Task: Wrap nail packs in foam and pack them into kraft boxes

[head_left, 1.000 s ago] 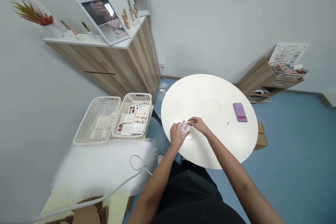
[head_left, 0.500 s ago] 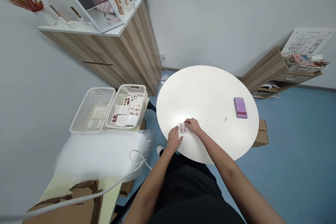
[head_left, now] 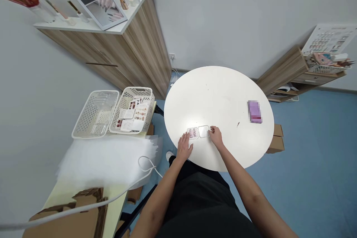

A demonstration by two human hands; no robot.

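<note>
A small clear plastic case (head_left: 198, 132) lies opened flat near the front edge of the round white table (head_left: 223, 96). Its left half holds pink press-on nails, and its right half is the clear lid. My left hand (head_left: 184, 147) rests on the table just below the left half, fingers stretched toward it. My right hand (head_left: 215, 136) touches the right edge of the lid with its fingertips. Neither hand lifts the case.
A purple object (head_left: 254, 111) lies on the table's right side. Two white baskets stand left of the table, one (head_left: 96, 113) nearly empty, the other (head_left: 133, 114) holding nail packs. A wooden cabinet (head_left: 119, 44) stands behind, a low shelf (head_left: 295, 70) at right.
The case was held shut between both hands above the table a second ago. Now it lies opened flat on the table, lid swung to the right by my right hand.
</note>
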